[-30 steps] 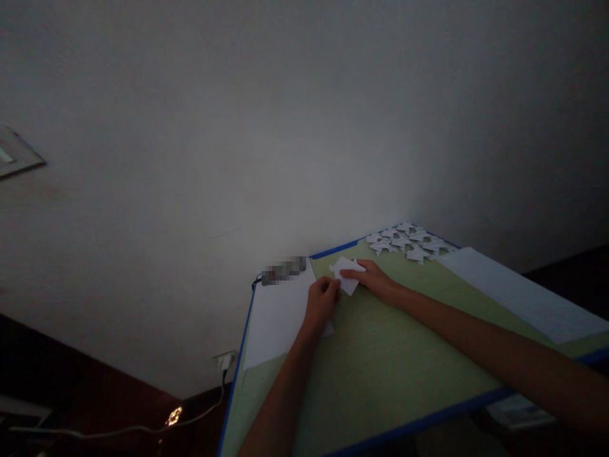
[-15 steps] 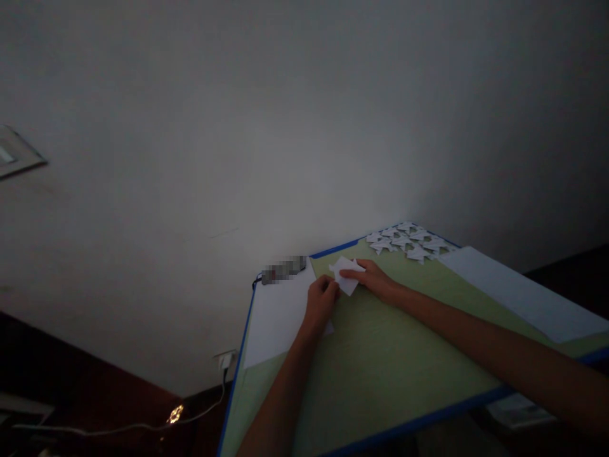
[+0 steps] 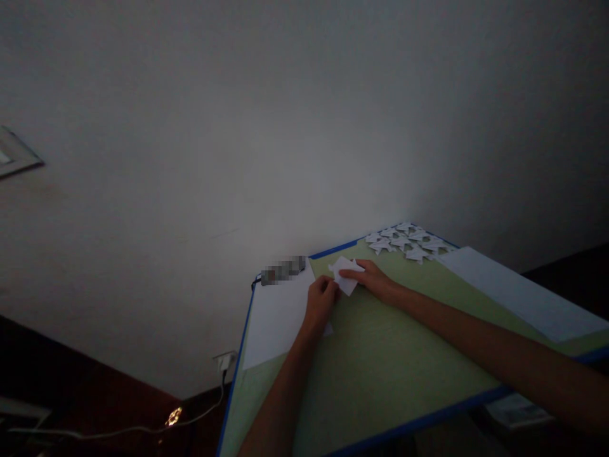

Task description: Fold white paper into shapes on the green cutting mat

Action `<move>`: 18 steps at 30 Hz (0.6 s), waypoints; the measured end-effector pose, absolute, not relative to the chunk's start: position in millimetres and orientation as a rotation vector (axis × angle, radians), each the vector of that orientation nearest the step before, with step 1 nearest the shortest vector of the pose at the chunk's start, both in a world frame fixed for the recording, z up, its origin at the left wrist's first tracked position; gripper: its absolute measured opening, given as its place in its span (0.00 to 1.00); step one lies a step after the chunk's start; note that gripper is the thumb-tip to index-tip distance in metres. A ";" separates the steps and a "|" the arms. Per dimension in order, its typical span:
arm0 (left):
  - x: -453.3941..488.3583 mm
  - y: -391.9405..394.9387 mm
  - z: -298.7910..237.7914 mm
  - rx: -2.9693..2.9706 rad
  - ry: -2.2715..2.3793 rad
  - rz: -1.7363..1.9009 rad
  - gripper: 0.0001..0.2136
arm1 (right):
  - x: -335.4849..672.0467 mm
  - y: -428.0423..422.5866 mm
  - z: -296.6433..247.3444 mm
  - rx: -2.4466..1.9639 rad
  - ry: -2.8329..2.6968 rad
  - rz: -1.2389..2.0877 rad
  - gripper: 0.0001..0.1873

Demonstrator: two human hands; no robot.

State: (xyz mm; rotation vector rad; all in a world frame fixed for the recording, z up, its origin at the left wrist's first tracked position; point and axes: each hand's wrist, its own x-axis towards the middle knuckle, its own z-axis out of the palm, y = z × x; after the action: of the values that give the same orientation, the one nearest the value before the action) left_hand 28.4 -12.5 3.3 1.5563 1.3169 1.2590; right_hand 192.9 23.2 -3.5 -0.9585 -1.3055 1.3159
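Note:
Above the green tabletop (image 3: pixel 409 355), a small folded white paper (image 3: pixel 348 284) is held between my two hands. My right hand (image 3: pixel 372 278) pinches its right side, with the thumb lying across the front. My left hand (image 3: pixel 322 297) has its fingers curled closed at the paper's lower left edge, and the fingertips are partly hidden. A small pointed flap shows at the paper's upper left. Behind my left wrist lies a large white sheet (image 3: pixel 273 327) on the table.
Several folded white paper shapes (image 3: pixel 402 243) lie at the table's far right corner. A white sheet (image 3: pixel 514 289) runs along the right side. A pixelated object (image 3: pixel 284 270) rests at the far left. A plug (image 3: pixel 224 362) with a white cable is in the wall.
Almost nothing differs. Both hands keep the same hold on the folded paper, and the view has shifted very slightly.

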 end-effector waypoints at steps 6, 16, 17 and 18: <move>25.3 -12.7 0.3 1.613 1.306 1.252 0.06 | 194.1 23.0 -4.3 -0.950 -1.327 1.288 0.18; 27.9 -11.4 2.4 1.549 1.296 1.236 0.09 | 192.3 23.0 -2.3 -0.978 -1.295 1.301 0.19; 27.9 -11.3 2.2 1.557 1.306 1.237 0.09 | 192.2 22.7 -1.7 -0.978 -1.303 1.300 0.19; 27.9 -11.1 1.9 1.564 1.315 1.237 0.10 | 192.1 22.4 -1.3 -0.976 -1.309 1.298 0.19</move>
State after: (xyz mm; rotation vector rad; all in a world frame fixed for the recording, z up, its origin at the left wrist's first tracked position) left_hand 27.9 -11.1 1.9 1.5640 1.3145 1.2374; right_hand 192.1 22.4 -1.3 -0.9759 -1.3093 1.2985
